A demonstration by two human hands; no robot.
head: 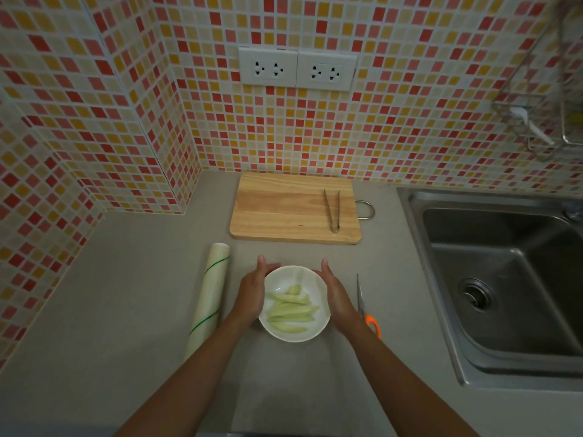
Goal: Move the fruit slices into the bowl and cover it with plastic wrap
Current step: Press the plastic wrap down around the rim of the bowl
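Observation:
A white bowl [315, 329] stands on the grey counter in front of me, with several pale green fruit slices [291, 309] lying in it. My left hand [252, 290] presses flat against the bowl's left side and my right hand [337, 296] against its right side, fingers pointing away from me. I cannot tell whether a film of wrap lies over the bowl. A roll of plastic wrap [208, 298] with green stripes lies to the left of my left hand.
A wooden cutting board [284, 209] lies behind the bowl, with metal tongs [332, 209] on its right part. Orange-handled scissors [366, 307] lie just right of my right hand. A steel sink [504, 279] fills the right side. Tiled walls stand behind and left.

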